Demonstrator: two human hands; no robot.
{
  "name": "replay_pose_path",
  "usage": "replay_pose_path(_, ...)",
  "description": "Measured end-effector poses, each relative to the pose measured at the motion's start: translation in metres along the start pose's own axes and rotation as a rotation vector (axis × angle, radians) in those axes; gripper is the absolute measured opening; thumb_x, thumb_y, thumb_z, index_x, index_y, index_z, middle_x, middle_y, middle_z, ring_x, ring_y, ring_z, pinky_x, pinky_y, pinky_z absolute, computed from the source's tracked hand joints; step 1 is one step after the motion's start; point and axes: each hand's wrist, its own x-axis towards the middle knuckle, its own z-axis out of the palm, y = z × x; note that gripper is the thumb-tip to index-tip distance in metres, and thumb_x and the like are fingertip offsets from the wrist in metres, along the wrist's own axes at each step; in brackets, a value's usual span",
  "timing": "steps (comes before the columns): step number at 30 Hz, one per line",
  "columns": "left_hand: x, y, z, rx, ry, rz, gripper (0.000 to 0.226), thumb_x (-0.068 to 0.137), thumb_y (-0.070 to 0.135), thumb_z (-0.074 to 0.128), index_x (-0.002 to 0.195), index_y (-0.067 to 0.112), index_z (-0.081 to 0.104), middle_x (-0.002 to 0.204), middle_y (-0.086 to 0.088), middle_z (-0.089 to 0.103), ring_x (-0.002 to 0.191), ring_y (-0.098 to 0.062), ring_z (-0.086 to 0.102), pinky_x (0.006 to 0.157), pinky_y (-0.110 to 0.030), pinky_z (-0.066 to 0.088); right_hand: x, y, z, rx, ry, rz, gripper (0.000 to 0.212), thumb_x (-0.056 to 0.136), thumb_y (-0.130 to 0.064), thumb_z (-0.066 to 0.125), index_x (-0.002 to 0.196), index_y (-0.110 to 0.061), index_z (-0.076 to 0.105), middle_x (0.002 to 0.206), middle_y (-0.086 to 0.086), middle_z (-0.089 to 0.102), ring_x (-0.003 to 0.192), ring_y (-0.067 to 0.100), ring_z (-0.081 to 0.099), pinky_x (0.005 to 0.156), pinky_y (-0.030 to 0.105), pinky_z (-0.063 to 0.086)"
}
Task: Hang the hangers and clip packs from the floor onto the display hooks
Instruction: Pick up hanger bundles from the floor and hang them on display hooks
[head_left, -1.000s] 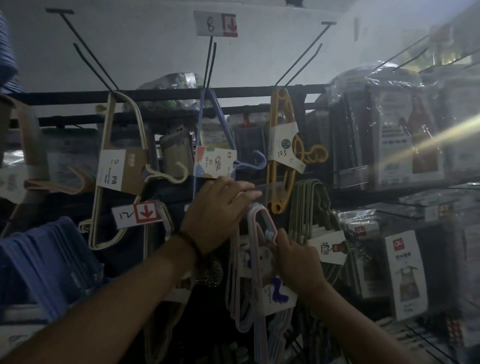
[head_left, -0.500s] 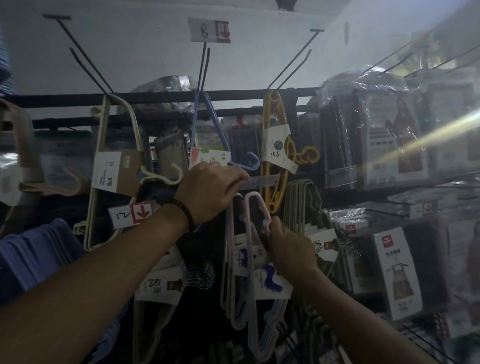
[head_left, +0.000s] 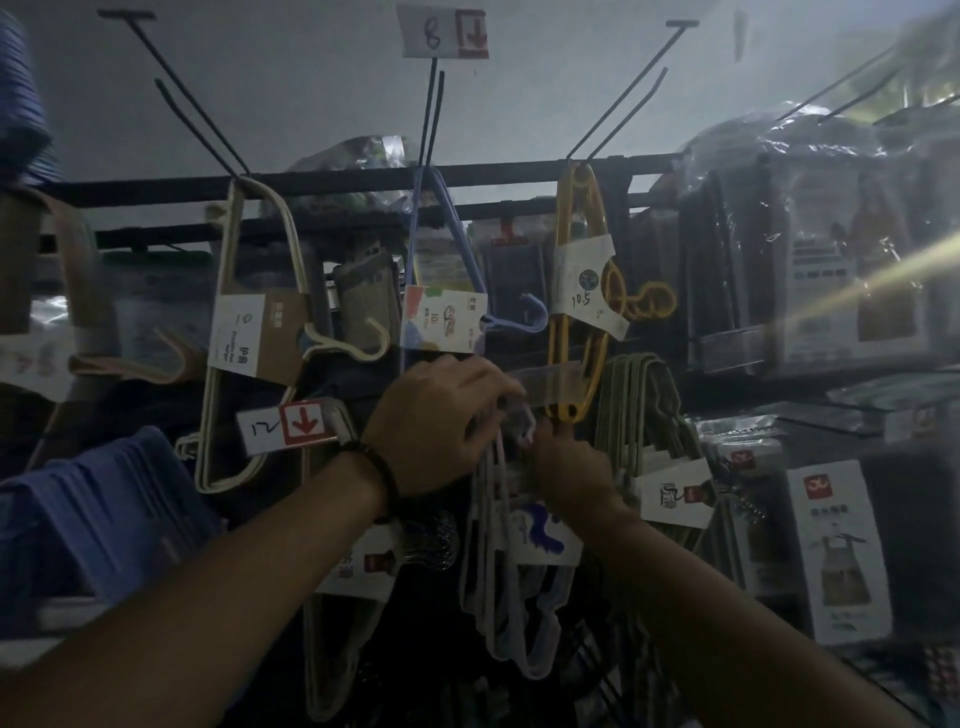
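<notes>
Raises the pack (head_left: 543, 538) higher than a moment ago, up to the label strip (head_left: 556, 381), left hand (head_left: 441, 421) curled round its top, right hand (head_left: 566, 467) pinching it; nearly hung.

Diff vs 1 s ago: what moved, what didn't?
The right hand lifted the pink hanger pack slightly; left hand took its fingers off the clear strip and curled them over the pack's top. Right grip kept. The yellow pack, blue pack and cream pack hang unchanged.

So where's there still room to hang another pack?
Upper pegs are bare in front of the beige pack, blue pack and yellow pack. The lower row is crowded around the left hand, right hand and pink hangers.
</notes>
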Motion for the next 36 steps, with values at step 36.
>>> replay_pose_path(36,-0.819,0.382,-0.459,-0.391,-1.179,-2.017,0.044,0.1,0.068,0.042,0.136,0.044,0.051,0.138,0.011,0.055,0.128,-0.017,0.056,0.106,-0.035,0.047,-0.713,-0.6,0.015,0.351,-1.663,-1.238,0.037,0.101,-0.05,0.059,0.128,-0.024,0.062,0.124,0.004,0.065,0.11,0.024,0.064,0.09,0.034,0.052)
